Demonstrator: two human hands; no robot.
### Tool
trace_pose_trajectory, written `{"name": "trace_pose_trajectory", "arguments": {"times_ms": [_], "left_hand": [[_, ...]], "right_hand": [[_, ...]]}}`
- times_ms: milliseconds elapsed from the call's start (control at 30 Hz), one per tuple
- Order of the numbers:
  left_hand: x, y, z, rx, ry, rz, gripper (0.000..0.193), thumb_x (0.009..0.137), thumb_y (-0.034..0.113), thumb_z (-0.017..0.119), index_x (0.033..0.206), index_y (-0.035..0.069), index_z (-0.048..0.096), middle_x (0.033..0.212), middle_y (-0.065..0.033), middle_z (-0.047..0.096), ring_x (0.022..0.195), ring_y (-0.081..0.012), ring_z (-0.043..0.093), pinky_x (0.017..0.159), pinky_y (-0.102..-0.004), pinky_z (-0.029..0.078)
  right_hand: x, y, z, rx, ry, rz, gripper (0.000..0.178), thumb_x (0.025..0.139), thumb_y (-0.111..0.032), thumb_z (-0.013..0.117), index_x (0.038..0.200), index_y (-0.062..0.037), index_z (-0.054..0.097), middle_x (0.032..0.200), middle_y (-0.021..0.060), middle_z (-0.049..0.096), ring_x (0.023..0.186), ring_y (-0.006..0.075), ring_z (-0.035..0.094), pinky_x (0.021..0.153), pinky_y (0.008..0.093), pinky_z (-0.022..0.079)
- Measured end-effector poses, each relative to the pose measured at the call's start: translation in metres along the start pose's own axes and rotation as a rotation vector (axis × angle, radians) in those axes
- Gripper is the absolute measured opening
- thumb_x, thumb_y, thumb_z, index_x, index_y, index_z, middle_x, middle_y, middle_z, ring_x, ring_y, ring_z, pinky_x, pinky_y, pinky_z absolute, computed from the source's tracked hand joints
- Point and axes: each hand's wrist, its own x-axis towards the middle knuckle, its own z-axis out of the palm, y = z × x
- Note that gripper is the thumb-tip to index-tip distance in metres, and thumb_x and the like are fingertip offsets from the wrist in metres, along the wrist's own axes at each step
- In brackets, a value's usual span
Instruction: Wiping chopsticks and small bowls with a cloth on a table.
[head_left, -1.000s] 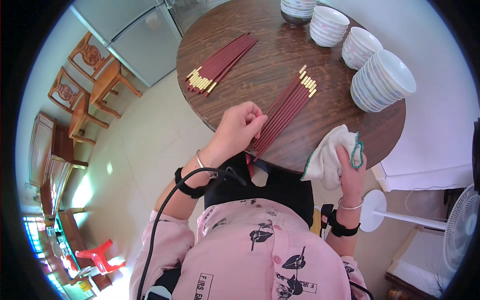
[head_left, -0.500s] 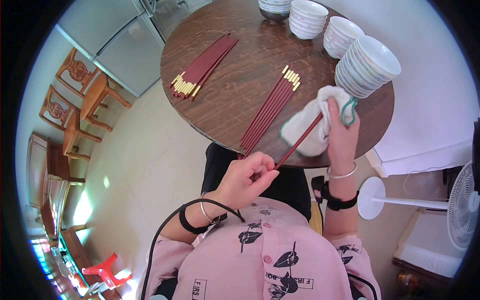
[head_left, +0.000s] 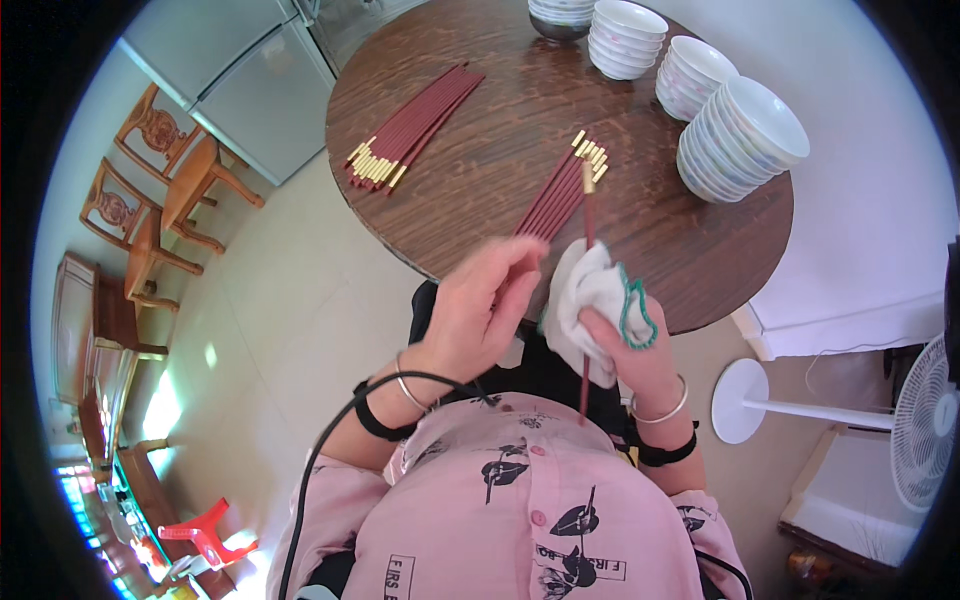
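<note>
My right hand (head_left: 640, 345) is closed round a white cloth (head_left: 575, 290) with green edging. Folded in that cloth is a dark red chopstick (head_left: 589, 215), held upright in the picture; its gold-tipped end sticks out above and its thin end below, near my shirt. My left hand (head_left: 475, 305) is at the table's front edge, its blurred fingers stretched over the lower ends of a small bundle of chopsticks (head_left: 555, 200). Its thumb stands apart, and nothing shows in its grip. Farther left on the table lies a larger bundle of gold-tipped chopsticks (head_left: 420, 125).
Stacks of white bowls (head_left: 745, 135) line the far right side of the round wooden table (head_left: 510, 95). A white fan (head_left: 925, 420) stands on the right. To the left are wooden chairs (head_left: 185, 195), a grey refrigerator (head_left: 265, 100) and a red stool (head_left: 210, 535).
My left hand has let go of the chopstick and moved up toward the small bundle. My right hand has come left and nearer my body, turning the cloth and chopstick upright.
</note>
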Motion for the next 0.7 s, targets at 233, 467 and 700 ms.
{"name": "trace_pose_trajectory", "arguments": {"times_ms": [233, 467, 700], "left_hand": [[0.033, -0.005, -0.033, 0.788, -0.115, 0.639, 0.022, 0.069, 0.012, 0.069, 0.090, 0.011, 0.061, 0.089, -0.0031, 0.058, 0.090, -0.0243, 0.056, 0.091, -0.0392, 0.042], [0.026, -0.022, -0.061, 0.838, -0.247, 0.349, 0.014, 0.074, 0.015, 0.067, 0.086, 0.010, 0.062, 0.072, -0.0016, 0.055, 0.074, -0.0206, 0.055, 0.070, -0.0332, 0.041], [0.030, -0.044, -0.060, 0.822, -0.155, 0.203, 0.013, 0.080, 0.018, 0.064, 0.089, 0.009, 0.063, 0.073, -0.0062, 0.058, 0.071, -0.0254, 0.056, 0.065, -0.0355, 0.043]], "right_hand": [[-0.004, -0.028, -0.017, 0.024, -0.423, 0.036, 0.011, 0.081, -0.004, 0.067, 0.090, 0.0012, 0.062, 0.082, 0.0051, 0.064, 0.076, 0.0123, 0.059, 0.068, 0.0270, 0.047], [0.001, -0.013, -0.055, -0.144, -0.202, 0.167, 0.010, 0.081, -0.008, 0.069, 0.088, -0.0006, 0.065, 0.074, 0.0031, 0.065, 0.069, 0.0087, 0.058, 0.065, 0.0252, 0.047], [0.017, 0.023, -0.044, -0.107, 0.336, 0.050, 0.018, 0.086, -0.011, 0.066, 0.098, 0.0020, 0.065, 0.089, 0.0049, 0.066, 0.078, 0.0101, 0.059, 0.071, 0.0258, 0.047]]}}
